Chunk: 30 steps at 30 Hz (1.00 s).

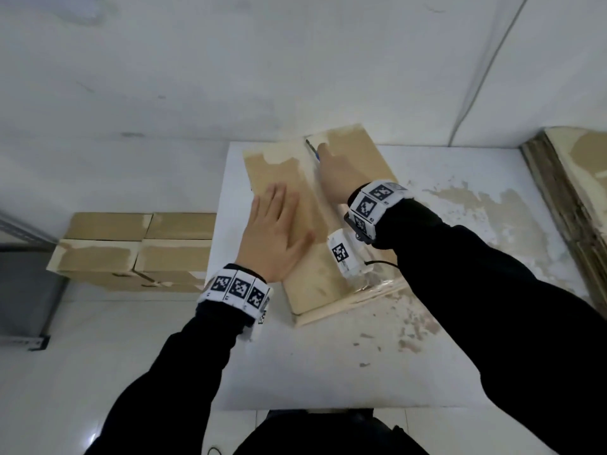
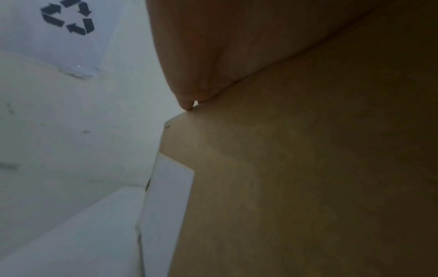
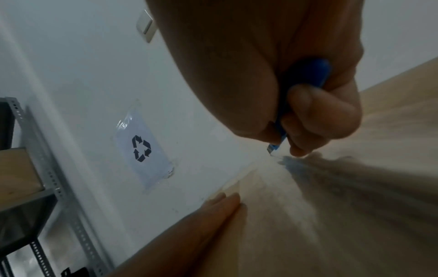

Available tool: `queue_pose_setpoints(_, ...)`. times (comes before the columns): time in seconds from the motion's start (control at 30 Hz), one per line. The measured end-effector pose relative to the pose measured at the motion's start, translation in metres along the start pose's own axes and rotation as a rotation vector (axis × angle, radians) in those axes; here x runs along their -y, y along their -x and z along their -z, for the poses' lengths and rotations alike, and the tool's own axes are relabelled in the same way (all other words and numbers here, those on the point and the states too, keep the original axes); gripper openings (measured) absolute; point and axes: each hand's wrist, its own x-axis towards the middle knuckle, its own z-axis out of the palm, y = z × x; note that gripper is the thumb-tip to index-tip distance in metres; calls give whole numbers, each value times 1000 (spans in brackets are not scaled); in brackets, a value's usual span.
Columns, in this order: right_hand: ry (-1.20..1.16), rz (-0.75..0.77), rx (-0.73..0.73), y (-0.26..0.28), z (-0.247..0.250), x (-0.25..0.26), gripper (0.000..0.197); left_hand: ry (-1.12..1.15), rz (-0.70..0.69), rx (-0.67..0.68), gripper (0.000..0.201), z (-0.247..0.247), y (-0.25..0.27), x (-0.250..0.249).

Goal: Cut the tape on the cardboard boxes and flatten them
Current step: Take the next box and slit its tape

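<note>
Flat and spread, the left hand [image 1: 277, 231] presses palm-down on the left half of the cardboard box [image 1: 315, 224], which lies on the white worktop [image 1: 361, 362] toward its far left corner, its long side running from the near edge up toward the wall. In the head view the right hand [image 1: 335, 174] reaches along the pale tape seam [image 1: 312, 178] down the box's middle, fingers curled round a blue-handled knife [image 1: 312, 150] whose tip sits near the box's far end. Both wrists wear bands printed with black-and-white markers. On the floor to the left of the worktop stand more taped cardboard boxes [image 1: 138, 251], stacked, and a pile of flattened cardboard [image 1: 578, 198] leans at the worktop's right edge. The worktop's surface is scuffed with brownish patches on its right side. From the left wrist view, the left hand [image 2: 213, 56] lies against the brown box top [image 2: 308, 168], fingertips reaching the box's edge, with a white wall and a recycling sign [image 2: 68, 16] beyond. From the right wrist view, the right hand [image 3: 284, 84] grips the knife [image 3: 303, 90] in a closed fist, its short blade touching the blurred box surface [image 3: 355, 206]; the left hand's straight fingers [image 3: 222, 204] rest on the box lower down, and a grey metal shelf rack [image 3: 47, 178] stands against the wall beside the recycling sign [image 3: 141, 149].
</note>
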Motion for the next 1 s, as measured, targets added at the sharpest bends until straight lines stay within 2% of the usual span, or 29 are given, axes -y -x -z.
queue_pose_setpoints(0.2, 49, -37, -40, -12, -2, 8, 35, 9, -4, -27, 86, -2, 0, 1)
queue_pose_setpoints(0.37, 101, -3, -72, 3, -14, 9, 38, -1, -14, -28, 86, -1, 1, -1)
queue_pose_setpoints(0.57, 38, -63, -110, -2, -10, 8, 32, 27, 0, -5, 89, 1, 1, -5)
queue_pose_setpoints(0.77, 167, 6, -62, -4, -11, 19, 46, 33, -6, 3, 92, 0, 1, -5)
queue_pose_setpoints(1.0, 142, -78, -77, -2, 0, 20, 36, 30, -13, 7, 93, 0, 1, -4)
